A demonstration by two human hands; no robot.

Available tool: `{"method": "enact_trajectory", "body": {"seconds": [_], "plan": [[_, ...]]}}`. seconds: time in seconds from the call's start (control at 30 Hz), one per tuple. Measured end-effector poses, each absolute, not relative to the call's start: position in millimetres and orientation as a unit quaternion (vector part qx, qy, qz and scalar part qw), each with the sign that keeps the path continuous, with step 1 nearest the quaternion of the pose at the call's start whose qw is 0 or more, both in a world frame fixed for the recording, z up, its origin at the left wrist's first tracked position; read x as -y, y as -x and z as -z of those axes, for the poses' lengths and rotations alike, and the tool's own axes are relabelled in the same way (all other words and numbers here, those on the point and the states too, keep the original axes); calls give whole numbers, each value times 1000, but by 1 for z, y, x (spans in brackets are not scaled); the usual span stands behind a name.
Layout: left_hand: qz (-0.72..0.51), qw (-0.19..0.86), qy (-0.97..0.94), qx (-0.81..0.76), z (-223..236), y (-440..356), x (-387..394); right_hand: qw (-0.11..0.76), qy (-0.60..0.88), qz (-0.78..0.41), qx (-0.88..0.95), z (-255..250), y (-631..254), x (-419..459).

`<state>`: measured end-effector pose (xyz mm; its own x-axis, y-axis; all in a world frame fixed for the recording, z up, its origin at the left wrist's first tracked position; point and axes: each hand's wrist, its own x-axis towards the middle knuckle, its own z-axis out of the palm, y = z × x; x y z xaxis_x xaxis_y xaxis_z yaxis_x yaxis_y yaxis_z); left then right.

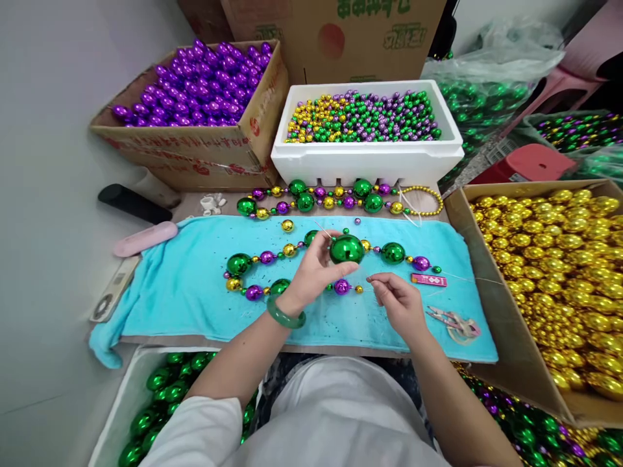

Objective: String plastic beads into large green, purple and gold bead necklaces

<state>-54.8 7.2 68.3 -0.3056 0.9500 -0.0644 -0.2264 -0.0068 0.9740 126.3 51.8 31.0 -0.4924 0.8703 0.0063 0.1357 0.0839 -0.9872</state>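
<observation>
My left hand (311, 272), with a green bangle (286, 314) at its wrist, holds a large shiny green bead (347, 249) between thumb and fingers above the cloth. A thin string end sticks up beside those fingers. My right hand (399, 301) is closed in a pinch to the right of the bead, on what looks like the fine string leading from a small gold bead (359, 289). Below both hands lies a looped strand of green, purple and gold beads; its lower row ends near a purple bead (342, 287). My left hand hides part of the strand.
A turquoise towel (185, 285) covers the table, with scissors (452, 324) and a small pink box (428, 279) at right. Behind are a finished-looking bead strand (305, 202) and a white foam box (365, 155). Cartons hold purple beads (195, 84) and gold beads (574, 259).
</observation>
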Motion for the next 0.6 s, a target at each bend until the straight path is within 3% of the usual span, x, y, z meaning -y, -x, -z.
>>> {"method": "enact_trajectory", "body": {"seconds": [0.2,0.27,0.4,0.6], "plan": [[-404,510,-514,-559,-69,67,-23,379,391,-575,610,-32,-132,-61],[-349,449,-548,-613,-70,90,-41,407,403,-577,582,-31,-140,-67],[-252,219,-571,-750,-59,127,-86,454,418,-572,540,-29,-160,-79],[-208,223,-578,-757,-26,120,-132,465,439,-558,529,-25,-173,-85]]}}
